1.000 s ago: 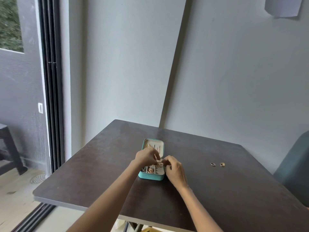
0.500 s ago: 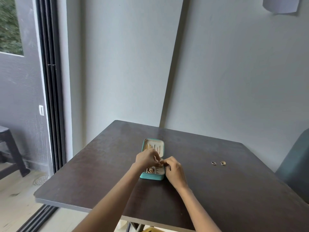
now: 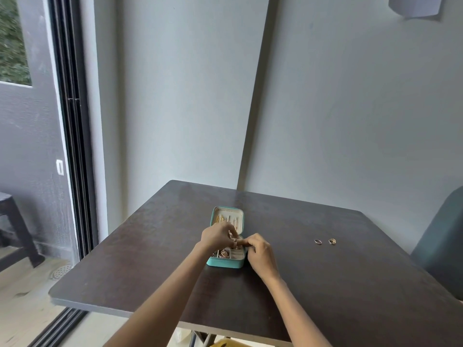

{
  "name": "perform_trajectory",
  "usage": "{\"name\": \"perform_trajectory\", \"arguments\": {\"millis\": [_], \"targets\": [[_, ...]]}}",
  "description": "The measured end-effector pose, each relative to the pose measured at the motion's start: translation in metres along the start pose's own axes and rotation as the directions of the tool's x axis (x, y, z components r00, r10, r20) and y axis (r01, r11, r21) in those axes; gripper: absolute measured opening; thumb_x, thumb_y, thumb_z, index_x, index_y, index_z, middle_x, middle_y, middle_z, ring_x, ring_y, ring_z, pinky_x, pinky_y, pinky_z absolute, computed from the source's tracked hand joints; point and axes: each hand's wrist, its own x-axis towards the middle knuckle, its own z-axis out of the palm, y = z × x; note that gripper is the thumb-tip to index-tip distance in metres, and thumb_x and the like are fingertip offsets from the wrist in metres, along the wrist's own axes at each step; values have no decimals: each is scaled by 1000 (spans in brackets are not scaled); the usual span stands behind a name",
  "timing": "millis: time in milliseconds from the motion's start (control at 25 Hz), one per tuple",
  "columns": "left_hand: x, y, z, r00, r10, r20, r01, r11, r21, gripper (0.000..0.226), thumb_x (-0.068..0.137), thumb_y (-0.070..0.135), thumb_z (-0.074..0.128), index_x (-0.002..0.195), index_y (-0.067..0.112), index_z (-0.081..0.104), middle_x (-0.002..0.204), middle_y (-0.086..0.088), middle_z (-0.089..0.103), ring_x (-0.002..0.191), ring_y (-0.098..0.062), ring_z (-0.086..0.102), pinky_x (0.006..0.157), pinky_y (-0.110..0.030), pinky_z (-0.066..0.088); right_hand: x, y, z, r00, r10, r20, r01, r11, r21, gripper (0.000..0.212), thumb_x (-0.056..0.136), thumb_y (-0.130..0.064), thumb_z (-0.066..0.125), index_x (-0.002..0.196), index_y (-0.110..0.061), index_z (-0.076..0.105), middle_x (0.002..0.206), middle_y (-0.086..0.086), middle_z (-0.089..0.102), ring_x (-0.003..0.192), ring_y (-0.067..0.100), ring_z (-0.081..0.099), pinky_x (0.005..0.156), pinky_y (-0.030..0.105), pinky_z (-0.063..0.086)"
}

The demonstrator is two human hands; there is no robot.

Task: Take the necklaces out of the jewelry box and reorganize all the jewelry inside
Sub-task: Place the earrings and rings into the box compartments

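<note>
On the dark table (image 3: 350,284), our two hands meet over the open teal jewelry box (image 3: 226,262).

Our left hand (image 3: 216,237) and right hand (image 3: 260,252) both curl their fingers inward above the box's lower tray, pinching a small gold piece (image 3: 236,242) between them; we cannot tell whether it is a ring or part of a chain. Our hands hide the middle of the box. Gold pieces in the lid (image 3: 226,219) and tray are too small to name. Two rings (image 3: 325,241) lie well apart to the right, and a chair (image 3: 443,244) is cut off at the edge.
</note>
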Motion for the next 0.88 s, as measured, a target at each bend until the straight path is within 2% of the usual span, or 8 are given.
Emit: {"name": "perform_trajectory", "arguments": {"millis": [280, 400, 480, 520, 640, 760, 880], "targets": [[3, 6, -2, 1000, 3, 28, -4, 998, 62, 29, 81, 31, 66, 110, 27, 65, 114, 4, 66, 108, -17, 60, 82, -26, 44, 1, 1, -1, 1000, 23, 2, -23, 999, 43, 35, 82, 10, 44, 93, -7, 72, 97, 5, 65, 89, 18, 61, 76, 24, 49], [3, 28, 0, 990, 66, -124, -62, 997, 38, 25, 88, 25, 57, 111, 25, 65, 116, 1, 66, 109, -22, 60, 86, -32, 46, 2, 7, -7, 986, 122, -115, -105, 984, 144, 32, 80, 11, 47, 91, -7, 71, 95, 8, 68, 88, 19, 63, 77, 21, 47], [12, 54, 12, 969, 133, -210, -140, 990, -20, 26, 89, 18, 51, 110, 23, 66, 115, -2, 64, 108, -25, 60, 88, -34, 45, 5, 21, -24, 945, 253, -205, -218, 959, 179, 29, 83, 6, 49, 91, -13, 70, 96, 6, 69, 90, 21, 64, 78, 29, 48], [17, 70, 21, 963, 171, -210, -184, 982, -46, 28, 88, 16, 50, 110, 22, 66, 116, -3, 63, 109, -25, 59, 90, -34, 45, 6, 32, -36, 917, 316, -244, -281, 945, 169, 27, 85, 1, 49, 92, -15, 69, 98, 5, 69, 92, 22, 64, 76, 30, 47], [30, 119, 64, 959, 264, -106, -275, 954, -118, 31, 88, 13, 46, 113, 19, 64, 118, -6, 60, 111, -26, 58, 95, -34, 44, 2, 79, -83, 828, 435, -354, -430, 897, 97, 25, 89, -6, 49, 99, -18, 68, 107, 6, 67, 99, 28, 62, 74, 32, 45], [34, 156, 111, 958, 288, -6, -281, 930, -238, 33, 88, 11, 47, 117, 16, 61, 121, -6, 56, 113, -23, 56, 95, -28, 41, -9, 131, -124, 718, 536, -444, -544, 830, 123, 28, 86, 0, 48, 102, -13, 67, 111, 12, 64, 102, 34, 60, 76, 33, 43], [43, 180, 143, 957, 290, 28, -267, 910, -317, 36, 89, 10, 45, 125, 13, 52, 126, -5, 51, 118, -22, 51, 99, -30, 41, -4, 167, -147, 693, 593, -411, -595, 792, 140, 30, 84, 2, 48, 109, -8, 61, 109, 14, 61, 100, 32, 58, 81, 33, 42]]}}
